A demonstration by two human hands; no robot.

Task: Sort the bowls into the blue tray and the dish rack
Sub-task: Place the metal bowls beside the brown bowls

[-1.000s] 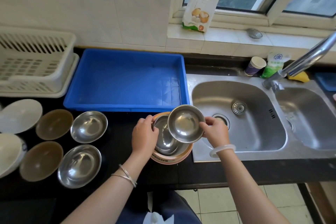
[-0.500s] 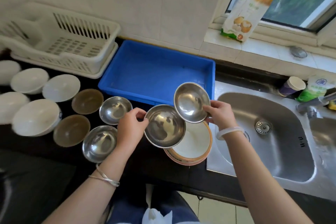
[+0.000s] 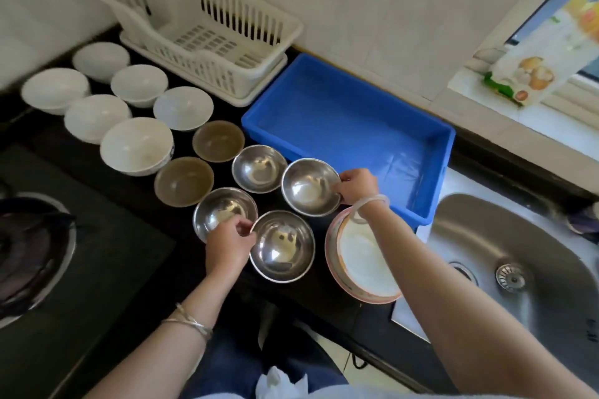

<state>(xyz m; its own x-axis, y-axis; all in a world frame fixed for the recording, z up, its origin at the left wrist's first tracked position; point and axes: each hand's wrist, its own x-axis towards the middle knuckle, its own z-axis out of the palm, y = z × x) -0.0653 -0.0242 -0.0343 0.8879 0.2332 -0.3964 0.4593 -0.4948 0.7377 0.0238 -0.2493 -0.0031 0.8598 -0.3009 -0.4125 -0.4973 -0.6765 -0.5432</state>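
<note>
My left hand (image 3: 230,241) grips the rim of a steel bowl (image 3: 282,246) low on the black counter. My right hand (image 3: 356,186) holds another steel bowl (image 3: 309,186) by its right rim, beside the blue tray (image 3: 350,129). Two more steel bowls (image 3: 223,209) (image 3: 259,168) stand to the left. Two brown bowls (image 3: 184,181) (image 3: 218,141) and several white bowls (image 3: 136,146) lie further left. A pink-rimmed white bowl (image 3: 363,261) rests under my right forearm. The white dish rack (image 3: 207,32) stands at the back with nothing in it.
A gas stove burner (image 3: 29,246) lies at the far left. The steel sink (image 3: 518,256) is on the right. A food packet (image 3: 531,61) stands on the window sill. The counter's front edge runs just below the bowls.
Both hands have moved left and down with their steel bowls, away from the pink-rimmed bowl, to the counter beside the other steel bowls. The view has swung left, showing the stove.
</note>
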